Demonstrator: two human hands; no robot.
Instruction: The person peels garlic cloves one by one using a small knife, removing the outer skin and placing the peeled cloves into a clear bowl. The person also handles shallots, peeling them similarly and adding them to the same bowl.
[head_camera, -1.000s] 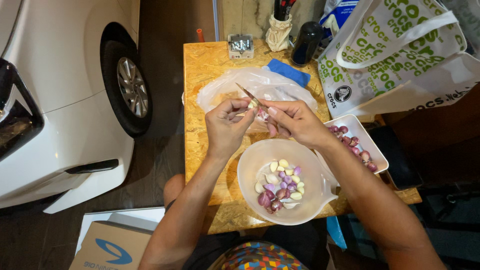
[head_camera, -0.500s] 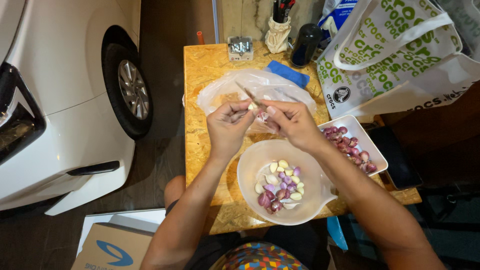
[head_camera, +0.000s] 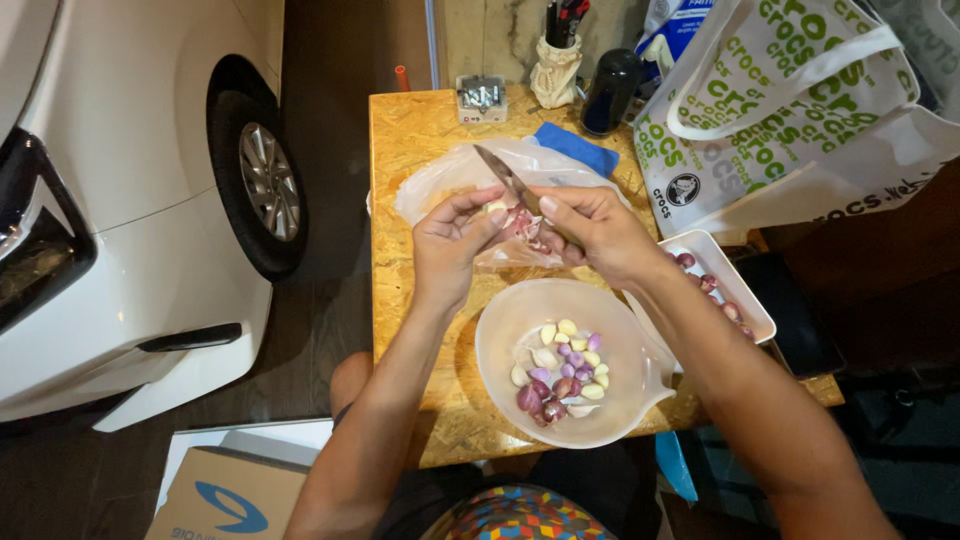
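At the far left, off the surface (head_camera: 420, 140), a white car (head_camera: 120, 200) is standing, and a cardboard box (head_camera: 230, 500) is lying on the floor below it. Over the clear bag (head_camera: 440, 180) I am pinching a small shallot (head_camera: 508, 218) in my left hand (head_camera: 452, 245), thumb and fingertips closing around it so its end is facing the blade. My right hand (head_camera: 595, 235) is clenching the knife (head_camera: 500, 170), whose tip is pointing up and left, away from me, with the edge lying against the shallot. To peel well, I judge I should be keeping the cut shallow, turning the bulb rather than the blade, and holding my left thumb behind the edge so scraps are falling onto the bag. Just below my hands, the bowl (head_camera: 610, 420) is holding peeled pale and purple bulbs. Right of it, touching my forearm, the white tray (head_camera: 750, 310) is holding unpeeled ones. Beyond, a tote bag (head_camera: 800, 130) is slumping on the corner.
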